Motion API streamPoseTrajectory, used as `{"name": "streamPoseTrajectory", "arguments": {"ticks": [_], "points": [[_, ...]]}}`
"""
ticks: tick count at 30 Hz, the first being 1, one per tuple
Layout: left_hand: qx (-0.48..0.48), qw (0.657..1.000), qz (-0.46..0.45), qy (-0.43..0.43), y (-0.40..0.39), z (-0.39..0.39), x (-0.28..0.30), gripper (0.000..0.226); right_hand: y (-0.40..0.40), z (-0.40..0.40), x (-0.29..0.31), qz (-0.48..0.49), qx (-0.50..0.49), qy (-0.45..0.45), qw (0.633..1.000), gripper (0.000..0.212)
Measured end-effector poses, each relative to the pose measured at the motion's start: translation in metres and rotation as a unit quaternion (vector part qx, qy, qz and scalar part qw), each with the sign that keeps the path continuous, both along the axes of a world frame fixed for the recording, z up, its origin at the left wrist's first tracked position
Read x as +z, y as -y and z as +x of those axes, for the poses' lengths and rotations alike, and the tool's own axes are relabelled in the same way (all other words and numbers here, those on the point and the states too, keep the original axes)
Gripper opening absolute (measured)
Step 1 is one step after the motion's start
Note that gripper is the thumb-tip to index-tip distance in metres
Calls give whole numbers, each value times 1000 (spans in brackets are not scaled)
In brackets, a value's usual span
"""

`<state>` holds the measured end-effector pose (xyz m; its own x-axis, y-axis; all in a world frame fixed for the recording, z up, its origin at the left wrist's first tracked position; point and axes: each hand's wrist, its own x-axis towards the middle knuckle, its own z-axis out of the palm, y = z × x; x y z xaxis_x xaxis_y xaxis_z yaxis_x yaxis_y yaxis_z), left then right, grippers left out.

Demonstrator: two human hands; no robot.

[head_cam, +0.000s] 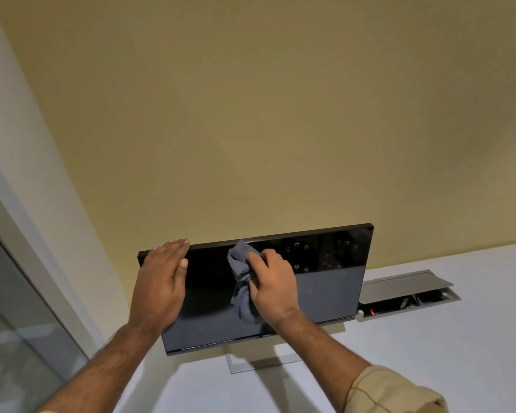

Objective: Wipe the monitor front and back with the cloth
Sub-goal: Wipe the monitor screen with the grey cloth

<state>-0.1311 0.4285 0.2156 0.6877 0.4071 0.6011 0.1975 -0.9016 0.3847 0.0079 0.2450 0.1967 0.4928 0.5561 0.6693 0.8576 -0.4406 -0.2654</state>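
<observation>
Against the upper middle of the monitor (325, 281) screen on the table (429, 353), the right hand (273, 281) clutches the cloth (240, 263); unwiped screen stretches rightward along its long axis, while the left hand (161, 281) lies flat, open, steadying its upper-left corner.

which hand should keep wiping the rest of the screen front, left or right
Right. The right hand grips the grey cloth pressed against the monitor screen near its centre, so it can sweep either way. The left hand lies flat on the top left corner, steadying the panel, and holds no cloth.
</observation>
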Motion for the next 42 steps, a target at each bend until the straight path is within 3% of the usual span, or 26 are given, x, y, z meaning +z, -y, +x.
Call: {"name": "streamPoseTrajectory", "arguments": {"ticks": [5,10,13,15,19,25,29,32,34,38,42], "points": [[3,1000,-2,12,2,1,-2,46,45,34,-5,81,-88,-82,989,37],[8,1000,-1,13,3,2,-2,46,78,58,-4,244,-234,-195,921,38],[11,1000,-3,12,2,2,-3,47,67,51,-6,260,-206,-181,926,38],[12,1000,-2,11,2,2,-3,47,49,37,-10,251,-149,-169,941,48],[9,1000,-2,7,1,2,-2,47,21,8,-22,116,-73,-75,988,63],[7,1000,3,-1,1,1,0,47,56,42,-15,95,-63,-60,992,64],[10,1000,0,-1,2,1,0,46,83,65,-4,208,-159,-142,955,67],[13,1000,1,-6,2,1,1,47,88,66,3,298,-181,-237,907,74],[20,1000,6,-17,3,1,3,49,89,64,3,327,-181,-249,893,67],[51,997,22,-50,9,4,5,54,84,59,-8,309,-150,-244,907,43],[78,993,35,-82,23,15,11,59,77,45,-29,156,-67,-97,981,51]]}}
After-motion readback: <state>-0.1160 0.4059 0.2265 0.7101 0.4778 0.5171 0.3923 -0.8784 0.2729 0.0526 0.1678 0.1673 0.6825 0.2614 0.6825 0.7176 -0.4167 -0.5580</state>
